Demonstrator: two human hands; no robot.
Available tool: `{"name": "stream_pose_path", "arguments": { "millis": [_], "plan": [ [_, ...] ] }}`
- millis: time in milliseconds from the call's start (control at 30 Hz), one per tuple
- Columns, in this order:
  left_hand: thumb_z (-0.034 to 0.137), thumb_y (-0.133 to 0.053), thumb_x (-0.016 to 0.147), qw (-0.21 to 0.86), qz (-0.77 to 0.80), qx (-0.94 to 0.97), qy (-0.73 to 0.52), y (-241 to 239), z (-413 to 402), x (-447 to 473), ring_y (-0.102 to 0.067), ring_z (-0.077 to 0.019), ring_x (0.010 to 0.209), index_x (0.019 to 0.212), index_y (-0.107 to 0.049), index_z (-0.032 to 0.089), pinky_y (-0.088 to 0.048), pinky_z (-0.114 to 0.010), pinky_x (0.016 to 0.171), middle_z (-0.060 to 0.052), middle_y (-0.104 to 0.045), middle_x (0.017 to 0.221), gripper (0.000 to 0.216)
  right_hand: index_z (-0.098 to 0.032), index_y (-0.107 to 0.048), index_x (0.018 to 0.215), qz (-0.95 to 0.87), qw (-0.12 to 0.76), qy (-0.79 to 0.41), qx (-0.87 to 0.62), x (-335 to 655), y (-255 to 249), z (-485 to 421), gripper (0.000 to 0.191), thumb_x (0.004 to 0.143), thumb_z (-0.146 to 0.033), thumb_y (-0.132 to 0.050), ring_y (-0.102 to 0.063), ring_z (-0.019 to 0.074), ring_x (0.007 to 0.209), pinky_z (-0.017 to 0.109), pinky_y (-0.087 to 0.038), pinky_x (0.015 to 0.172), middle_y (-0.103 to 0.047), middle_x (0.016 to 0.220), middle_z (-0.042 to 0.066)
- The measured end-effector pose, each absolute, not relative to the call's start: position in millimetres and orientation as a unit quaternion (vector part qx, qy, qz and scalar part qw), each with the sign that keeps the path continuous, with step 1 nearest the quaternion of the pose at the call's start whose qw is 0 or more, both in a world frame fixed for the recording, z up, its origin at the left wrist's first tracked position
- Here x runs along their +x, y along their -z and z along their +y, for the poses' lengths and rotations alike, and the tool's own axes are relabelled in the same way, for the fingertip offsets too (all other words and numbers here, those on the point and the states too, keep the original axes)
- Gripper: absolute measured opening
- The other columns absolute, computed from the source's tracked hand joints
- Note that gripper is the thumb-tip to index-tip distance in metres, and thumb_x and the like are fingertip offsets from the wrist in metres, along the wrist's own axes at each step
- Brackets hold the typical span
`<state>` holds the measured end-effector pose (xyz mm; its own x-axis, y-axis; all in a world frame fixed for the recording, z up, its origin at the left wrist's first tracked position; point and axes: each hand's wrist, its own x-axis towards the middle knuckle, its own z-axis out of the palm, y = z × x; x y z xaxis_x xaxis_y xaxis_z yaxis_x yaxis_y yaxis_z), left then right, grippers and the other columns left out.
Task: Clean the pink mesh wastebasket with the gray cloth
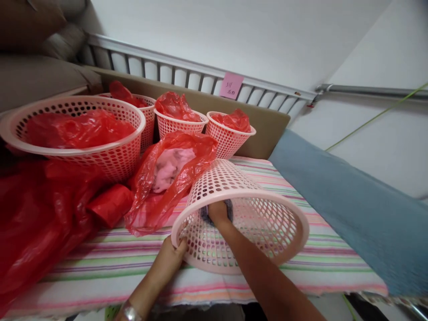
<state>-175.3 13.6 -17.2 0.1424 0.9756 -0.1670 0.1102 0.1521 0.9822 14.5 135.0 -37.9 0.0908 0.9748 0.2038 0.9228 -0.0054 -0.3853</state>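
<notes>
A pink perforated plastic basket (267, 209) lies tipped on its side on the striped cloth, its mouth facing me. My left hand (170, 261) grips its rim at the lower left. My right hand (218, 213) reaches deep inside the basket and presses a dark grey cloth (228, 206) against its inner wall. A red plastic bag (167, 178) with pink fabric inside lies just behind and left of the basket.
Several pink baskets with red bags stand at the back: a large one (110, 156) at left, smaller ones (227, 138) by a cardboard sheet. Red plastic (40, 214) piles at left. A blue cloth (351, 209) covers the right. The striped cloth (110, 263) reaches the near edge.
</notes>
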Motion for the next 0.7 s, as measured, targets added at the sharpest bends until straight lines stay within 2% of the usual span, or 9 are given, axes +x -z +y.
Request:
{"name": "stream_pose_path", "arguments": {
  "millis": [67,133,200,267,367,467,633,700],
  "plan": [
    [0.038,-0.047,0.081,0.59,0.513,0.488,-0.388,24,10,-169,-0.054,-0.015,0.045,0.088,-0.063,0.012,-0.048,-0.027,0.043,-0.003,-0.062,0.062,0.032,-0.009,-0.053,0.123,-0.675,0.184,-0.057,-0.713,7,36,105,0.041,0.089,-0.013,-0.03,-0.055,0.0259,0.111,0.038,-0.04,0.094,-0.058,0.12,0.018],
    [0.041,-0.045,0.082,0.608,0.499,0.473,-0.397,29,5,-163,-0.053,-0.0139,0.043,0.093,-0.061,0.012,-0.048,-0.027,0.042,-0.002,-0.061,0.062,0.035,-0.008,-0.055,0.119,-0.684,0.148,-0.052,-0.713,1,36,64,0.042,0.086,-0.007,-0.03,-0.058,0.0257,0.104,0.037,-0.042,0.09,-0.061,0.113,0.018],
    [0.045,-0.045,0.083,0.612,0.481,0.476,-0.409,33,-3,-157,-0.056,-0.0151,0.047,0.1,-0.059,0.012,-0.048,-0.027,0.044,-0.004,-0.064,0.067,0.04,-0.011,-0.055,0.119,-0.698,0.094,-0.052,-0.708,0,38,18,0.045,0.083,-0.004,-0.03,-0.057,0.024,0.106,0.034,-0.042,0.092,-0.06,0.116,0.016],
    [0.05,-0.046,0.083,0.622,0.461,0.484,-0.408,37,-13,-151,-0.058,-0.0163,0.05,0.106,-0.057,0.013,-0.049,-0.026,0.046,-0.004,-0.066,0.067,0.045,-0.013,-0.054,0.122,-0.708,0.064,-0.069,-0.7,5,41,-24,0.045,0.08,-0.008,-0.038,-0.054,0.0241,0.112,0.033,-0.04,0.095,-0.058,0.12,0.015],
    [0.058,-0.046,0.082,0.648,0.449,0.479,-0.386,46,-26,-141,-0.06,-0.0164,0.05,0.105,-0.057,0.012,-0.049,-0.026,0.048,-0.004,-0.065,0.064,0.053,-0.014,-0.051,0.126,-0.708,0.057,-0.093,-0.698,19,46,-58,0.053,0.074,-0.013,-0.051,-0.051,0.0263,0.115,0.034,-0.04,0.097,-0.056,0.124,0.014],
    [0.065,-0.045,0.078,0.661,0.46,0.464,-0.369,57,-32,-135,-0.061,-0.0158,0.047,0.104,-0.055,0.011,-0.05,-0.026,0.047,-0.004,-0.065,0.062,0.062,-0.013,-0.051,0.125,-0.702,0.09,-0.09,-0.701,28,48,-39,0.051,0.075,-0.013,-0.048,-0.052,0.0268,0.114,0.035,-0.041,0.096,-0.056,0.123,0.015],
    [0.068,-0.049,0.074,0.658,0.486,0.428,-0.383,69,-29,-134,-0.06,-0.0138,0.04,0.129,-0.037,0.011,-0.048,-0.023,0.04,-0.002,-0.065,0.063,0.08,-0.018,-0.045,0.131,-0.636,0.266,-0.074,-0.72,25,49,68,0.044,0.09,-0.018,-0.029,-0.041,0.0216,0.126,0.039,-0.032,0.104,-0.05,0.134,0.01],
    [0.067,-0.05,0.075,0.671,0.472,0.425,-0.382,69,-27,-135,-0.061,-0.0133,0.041,0.135,-0.031,0.012,-0.049,-0.022,0.04,-0.003,-0.066,0.067,0.084,-0.02,-0.041,0.134,-0.624,0.293,-0.076,-0.721,25,48,105,0.045,0.093,-0.022,-0.025,-0.039,0.0208,0.128,0.04,-0.033,0.104,-0.049,0.135,0.008]
  ]
}}
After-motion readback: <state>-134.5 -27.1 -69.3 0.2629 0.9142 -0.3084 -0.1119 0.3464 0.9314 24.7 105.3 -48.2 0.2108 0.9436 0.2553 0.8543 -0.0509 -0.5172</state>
